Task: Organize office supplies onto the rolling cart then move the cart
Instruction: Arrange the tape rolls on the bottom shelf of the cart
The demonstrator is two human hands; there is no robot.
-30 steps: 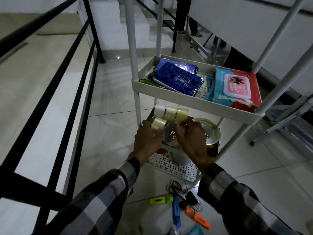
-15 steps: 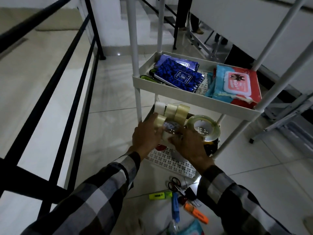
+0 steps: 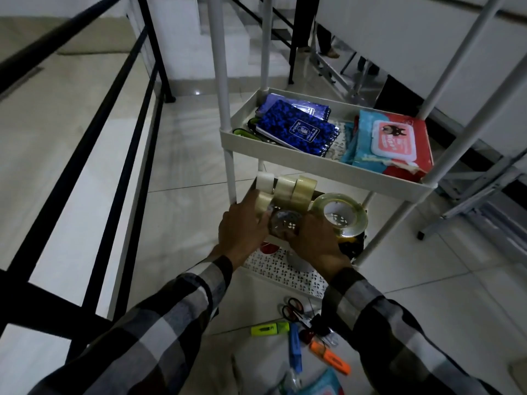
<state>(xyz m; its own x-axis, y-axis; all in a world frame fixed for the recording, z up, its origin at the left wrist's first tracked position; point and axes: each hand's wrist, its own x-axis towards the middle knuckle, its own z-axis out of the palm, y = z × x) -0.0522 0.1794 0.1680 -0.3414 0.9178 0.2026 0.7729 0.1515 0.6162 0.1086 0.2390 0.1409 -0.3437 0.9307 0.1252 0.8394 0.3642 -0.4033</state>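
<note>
A white rolling cart (image 3: 322, 163) stands on the tiled floor. Its upper tray holds blue spiral notebooks (image 3: 296, 129) and a red wet-wipes pack (image 3: 395, 141). On the shelf below sit several upright tape rolls (image 3: 288, 188) and a big clear tape roll (image 3: 340, 215) lying flat. Both hands hold a small clear tape roll (image 3: 283, 223) between them at the shelf's front: my left hand (image 3: 242, 229) on its left side, my right hand (image 3: 315, 240) on its right. The lowest perforated shelf (image 3: 279, 270) shows under my wrists.
On the floor by my feet lie red-handled scissors (image 3: 292, 307), a green highlighter (image 3: 269, 329), a blue marker (image 3: 295, 349), an orange highlighter (image 3: 330, 356) and binder clips (image 3: 319, 327). A black railing (image 3: 94, 143) runs along the left; a metal table frame (image 3: 479, 201) stands at right.
My hands drew closer around the small clear roll and shifted slightly toward the shelf's front. The view tilted a little; the cart stayed put.
</note>
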